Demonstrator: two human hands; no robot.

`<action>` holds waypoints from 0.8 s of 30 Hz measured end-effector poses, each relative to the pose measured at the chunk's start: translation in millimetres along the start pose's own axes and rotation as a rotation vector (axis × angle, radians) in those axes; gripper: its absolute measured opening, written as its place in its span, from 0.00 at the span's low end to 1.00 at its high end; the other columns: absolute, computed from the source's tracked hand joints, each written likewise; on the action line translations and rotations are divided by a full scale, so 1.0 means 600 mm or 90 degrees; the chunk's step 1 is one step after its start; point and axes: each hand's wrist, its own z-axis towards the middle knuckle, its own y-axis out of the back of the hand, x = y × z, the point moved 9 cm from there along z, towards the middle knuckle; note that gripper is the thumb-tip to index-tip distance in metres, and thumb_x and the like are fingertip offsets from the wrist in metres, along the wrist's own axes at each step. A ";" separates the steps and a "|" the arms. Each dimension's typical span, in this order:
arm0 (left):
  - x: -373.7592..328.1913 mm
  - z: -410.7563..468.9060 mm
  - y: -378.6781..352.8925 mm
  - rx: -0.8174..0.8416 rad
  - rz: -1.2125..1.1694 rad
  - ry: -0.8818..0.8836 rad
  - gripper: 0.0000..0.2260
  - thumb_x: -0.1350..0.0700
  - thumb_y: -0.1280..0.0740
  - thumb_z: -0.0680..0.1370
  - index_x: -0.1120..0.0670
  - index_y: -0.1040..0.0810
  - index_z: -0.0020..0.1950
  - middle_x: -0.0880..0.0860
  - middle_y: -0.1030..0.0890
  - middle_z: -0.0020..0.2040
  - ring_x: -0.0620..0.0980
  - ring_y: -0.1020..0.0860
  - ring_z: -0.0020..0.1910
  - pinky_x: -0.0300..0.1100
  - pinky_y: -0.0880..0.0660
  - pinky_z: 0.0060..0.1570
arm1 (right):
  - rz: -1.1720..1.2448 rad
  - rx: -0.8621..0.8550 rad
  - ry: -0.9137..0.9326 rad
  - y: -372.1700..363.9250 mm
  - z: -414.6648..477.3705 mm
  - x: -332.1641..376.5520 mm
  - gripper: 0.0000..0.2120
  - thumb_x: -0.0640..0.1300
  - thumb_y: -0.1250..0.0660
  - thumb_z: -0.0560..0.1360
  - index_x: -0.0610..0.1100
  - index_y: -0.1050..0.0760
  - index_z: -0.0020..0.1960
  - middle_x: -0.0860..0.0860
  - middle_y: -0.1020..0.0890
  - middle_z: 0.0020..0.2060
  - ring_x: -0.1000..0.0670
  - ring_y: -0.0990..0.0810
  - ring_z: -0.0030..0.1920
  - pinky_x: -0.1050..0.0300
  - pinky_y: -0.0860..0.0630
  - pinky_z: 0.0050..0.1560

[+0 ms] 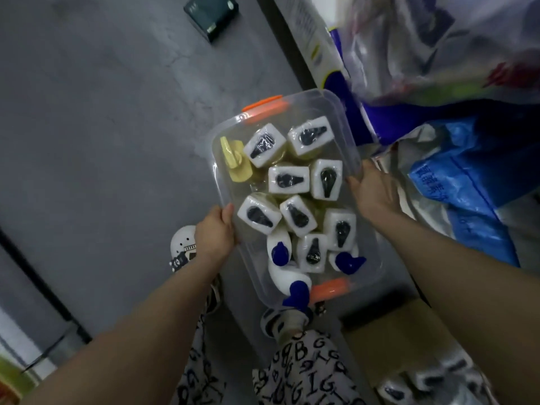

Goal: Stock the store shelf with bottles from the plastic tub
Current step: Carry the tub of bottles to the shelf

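Evidently nothing is shelved yet: the plastic tub (342, 124), still full of bottles (289, 179), is held above the floor (117, 112), its side rims gripped by the curled fingers of the left hand (215, 232) and right hand (374, 190).

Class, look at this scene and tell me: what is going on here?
A person holds a clear plastic tub over the grey floor, left hand on one long side, right hand on the other. It is packed with bottles: mostly white-wrapped pump bottles, plus three blue-capped bottles and one yellow-capped bottle.
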 end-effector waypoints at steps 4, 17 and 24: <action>0.014 0.040 -0.037 0.001 0.027 -0.002 0.24 0.35 0.51 0.78 0.53 0.30 0.42 0.59 0.18 0.40 0.62 0.18 0.40 0.57 0.21 0.48 | -0.033 -0.013 0.006 -0.034 0.030 -0.012 0.16 0.47 0.40 0.83 0.39 0.34 0.66 0.35 0.21 0.54 0.36 0.21 0.52 0.49 0.28 0.45; 0.002 0.032 -0.073 0.031 0.078 0.015 0.12 0.49 0.45 0.83 0.51 0.31 0.42 0.58 0.17 0.44 0.62 0.20 0.44 0.57 0.23 0.50 | -0.072 -0.070 -0.007 -0.042 0.012 -0.027 0.16 0.35 0.44 0.82 0.36 0.33 0.69 0.37 0.23 0.60 0.38 0.21 0.56 0.49 0.27 0.48; -0.065 -0.009 -0.039 0.065 0.193 0.051 0.15 0.57 0.40 0.80 0.61 0.30 0.65 0.63 0.25 0.64 0.65 0.24 0.60 0.53 0.28 0.58 | -0.016 -0.025 0.013 -0.018 -0.046 -0.010 0.22 0.36 0.41 0.81 0.41 0.35 0.75 0.40 0.24 0.65 0.39 0.23 0.62 0.45 0.25 0.57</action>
